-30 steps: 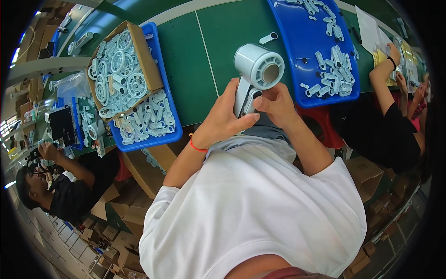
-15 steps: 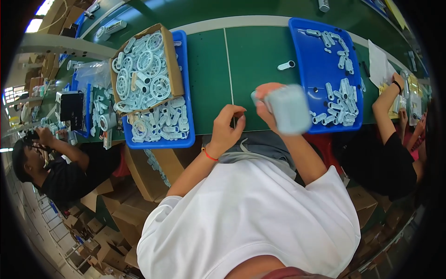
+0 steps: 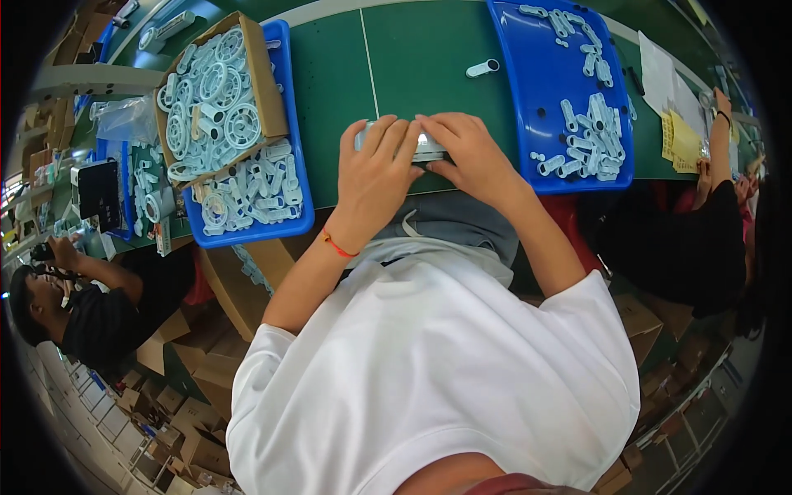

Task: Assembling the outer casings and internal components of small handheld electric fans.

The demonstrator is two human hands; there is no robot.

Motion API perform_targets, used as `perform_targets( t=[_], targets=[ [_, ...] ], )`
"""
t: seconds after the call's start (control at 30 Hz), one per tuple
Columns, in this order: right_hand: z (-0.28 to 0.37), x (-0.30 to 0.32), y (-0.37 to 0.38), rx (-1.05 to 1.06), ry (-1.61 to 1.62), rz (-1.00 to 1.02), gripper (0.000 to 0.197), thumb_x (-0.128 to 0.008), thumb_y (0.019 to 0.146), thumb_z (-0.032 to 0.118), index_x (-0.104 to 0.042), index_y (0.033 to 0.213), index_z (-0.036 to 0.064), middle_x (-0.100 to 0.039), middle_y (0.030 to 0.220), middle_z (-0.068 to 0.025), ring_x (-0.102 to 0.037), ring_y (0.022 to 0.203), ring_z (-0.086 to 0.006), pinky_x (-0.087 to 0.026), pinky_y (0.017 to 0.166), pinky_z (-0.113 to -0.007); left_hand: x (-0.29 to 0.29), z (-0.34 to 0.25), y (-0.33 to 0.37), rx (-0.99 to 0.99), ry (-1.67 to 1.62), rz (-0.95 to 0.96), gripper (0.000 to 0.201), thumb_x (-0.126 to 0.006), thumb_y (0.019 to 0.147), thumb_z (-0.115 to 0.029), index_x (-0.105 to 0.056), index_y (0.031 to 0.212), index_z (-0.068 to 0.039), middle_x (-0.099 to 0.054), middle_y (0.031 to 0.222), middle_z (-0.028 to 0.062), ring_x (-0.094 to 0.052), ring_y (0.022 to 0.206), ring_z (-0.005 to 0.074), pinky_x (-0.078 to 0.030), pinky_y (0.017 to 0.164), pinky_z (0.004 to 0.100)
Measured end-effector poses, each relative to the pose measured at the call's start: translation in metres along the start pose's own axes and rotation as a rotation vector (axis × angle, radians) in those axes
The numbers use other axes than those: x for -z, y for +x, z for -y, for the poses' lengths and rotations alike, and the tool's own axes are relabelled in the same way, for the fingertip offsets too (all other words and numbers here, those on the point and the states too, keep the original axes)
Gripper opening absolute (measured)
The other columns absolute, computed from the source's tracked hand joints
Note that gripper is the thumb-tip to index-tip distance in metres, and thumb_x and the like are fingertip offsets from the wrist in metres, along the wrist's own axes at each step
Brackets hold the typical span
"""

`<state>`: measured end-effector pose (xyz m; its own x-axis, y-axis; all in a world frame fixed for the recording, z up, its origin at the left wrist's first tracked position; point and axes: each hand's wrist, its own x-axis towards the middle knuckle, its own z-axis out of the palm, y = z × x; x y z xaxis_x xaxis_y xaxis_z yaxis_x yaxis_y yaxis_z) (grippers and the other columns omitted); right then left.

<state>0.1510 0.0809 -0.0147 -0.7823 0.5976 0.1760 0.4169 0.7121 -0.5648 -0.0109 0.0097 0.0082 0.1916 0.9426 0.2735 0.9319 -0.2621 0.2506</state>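
A pale, rounded, box-like plastic piece [image 3: 427, 147] is gripped between both my hands above the front part of the green table. My left hand [image 3: 375, 169] wraps its fingers over the piece's left side. On the right side, my right hand [image 3: 472, 157] closes round it, fingers on top and thumb below. Most of the piece is hidden under my fingers; a shiny top and a layered edge show between them. Farther off on the table lies a small pale elongated part with a black round end [image 3: 482, 68].
To the left, a cardboard box [image 3: 274, 103] full of pale plastic rings and parts rests on a blue tray [image 3: 307, 198] of similar pieces. Another blue tray [image 3: 540, 78] on the right holds scattered small parts. Co-workers sit at both sides; yellow papers [image 3: 681, 140] lie at right.
My right hand has brought the pale piece left and down to the middle. My left hand, which held nothing visible, has joined it on the piece. The view has shifted slightly.
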Motion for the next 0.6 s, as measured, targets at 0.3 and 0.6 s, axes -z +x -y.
perform_targets(
  t=[0.3,0.6],
  targets=[
    [-0.010,-0.017,-0.012,-0.007,0.132,-0.213,0.054,-0.070,0.064,0.005,-0.054,0.116,0.0047,-0.056,0.113,-0.0103,-0.051,0.104,-0.0291,-0.038,0.092,-0.038,-0.016,0.013,0.005,-0.085,-0.012,-0.051,0.043,-0.072,0.064,-0.023,-0.058,0.103,-0.008,-0.058,0.099,0.0034,-0.051,0.098,0.0225,-0.036,0.081,0.0424],
    [-0.007,-0.020,-0.011,0.052,-0.055,-0.198,0.057,-0.071,0.060,0.003,-0.053,0.115,0.0015,-0.054,0.114,-0.0103,-0.051,0.102,-0.0291,-0.041,0.088,-0.038,-0.015,0.014,0.005,-0.121,0.068,-0.017,0.044,-0.074,0.061,-0.022,-0.059,0.100,-0.008,-0.058,0.095,0.0027,-0.051,0.091,0.0220,-0.038,0.077,0.0428]
  ],
)
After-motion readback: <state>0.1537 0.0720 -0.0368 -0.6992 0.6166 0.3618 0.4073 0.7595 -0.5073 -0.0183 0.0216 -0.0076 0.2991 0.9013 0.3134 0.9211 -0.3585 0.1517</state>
